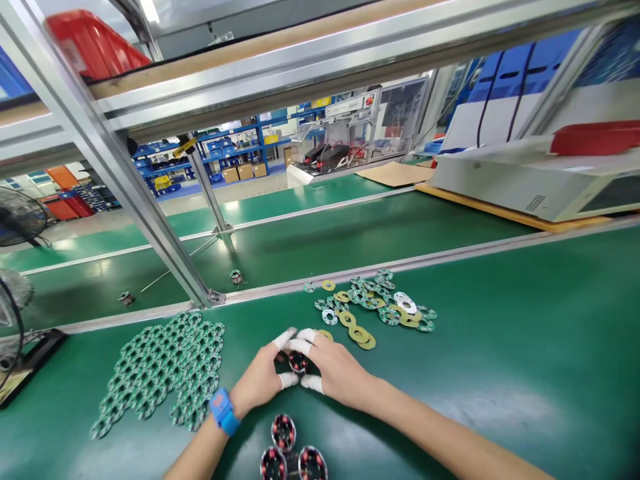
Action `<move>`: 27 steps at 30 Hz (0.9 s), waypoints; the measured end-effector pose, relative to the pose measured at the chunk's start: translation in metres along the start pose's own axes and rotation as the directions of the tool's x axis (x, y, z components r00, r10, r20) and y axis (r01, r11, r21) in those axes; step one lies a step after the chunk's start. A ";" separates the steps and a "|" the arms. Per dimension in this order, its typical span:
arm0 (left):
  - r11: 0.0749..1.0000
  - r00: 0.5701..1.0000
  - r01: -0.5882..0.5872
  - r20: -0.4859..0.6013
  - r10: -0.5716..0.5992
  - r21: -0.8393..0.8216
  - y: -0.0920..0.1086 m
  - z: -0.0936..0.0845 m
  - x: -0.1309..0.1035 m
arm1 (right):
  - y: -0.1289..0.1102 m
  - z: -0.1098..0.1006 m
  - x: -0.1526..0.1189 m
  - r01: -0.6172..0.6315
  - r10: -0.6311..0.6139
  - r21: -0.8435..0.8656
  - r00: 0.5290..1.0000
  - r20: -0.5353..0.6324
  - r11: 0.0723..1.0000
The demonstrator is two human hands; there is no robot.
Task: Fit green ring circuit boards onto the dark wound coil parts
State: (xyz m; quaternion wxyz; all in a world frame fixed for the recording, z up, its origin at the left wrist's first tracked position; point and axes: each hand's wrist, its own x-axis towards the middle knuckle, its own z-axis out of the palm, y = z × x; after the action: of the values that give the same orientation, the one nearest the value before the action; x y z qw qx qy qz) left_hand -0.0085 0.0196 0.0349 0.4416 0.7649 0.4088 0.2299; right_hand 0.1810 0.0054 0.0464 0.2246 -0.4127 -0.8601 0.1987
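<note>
Between my hands is a small round motor stator (pixel 299 361) with a dark middle and red coil parts. My left hand (pixel 261 375), wearing white finger cots and a blue wristband (pixel 225 411), grips it from the left. From the right, my right hand (pixel 336 370) closes its white-capped fingers around the same part. The fingers hide most of its sides. Closer to me several more stators (pixel 284 432) stand on the green bench, black inside with red coils. Just beyond my right hand lie yellow rings (pixel 358 334) and loose green ring-shaped circuit boards (pixel 389 315).
A large cluster of parts topped with green rings (pixel 165 363) spreads across the bench on the left. Behind it rises a metal frame post (pixel 145 207). Two wound parts (pixel 236 276) sit on the far strip. A grey machine (pixel 520 177) stands at the back right.
</note>
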 end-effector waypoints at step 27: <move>0.318 0.987 0.078 0.028 -0.160 -0.945 0.008 -0.022 0.007 | 0.031 -0.031 0.008 -0.302 0.301 -0.095 0.953 -0.024 0.949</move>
State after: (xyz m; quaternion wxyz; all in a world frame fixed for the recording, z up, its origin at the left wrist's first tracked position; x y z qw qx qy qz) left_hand -0.0171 0.0338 0.0525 0.8037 0.3262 0.2702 0.4180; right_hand 0.2128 0.0349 0.0577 0.1753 -0.5506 -0.7946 0.1864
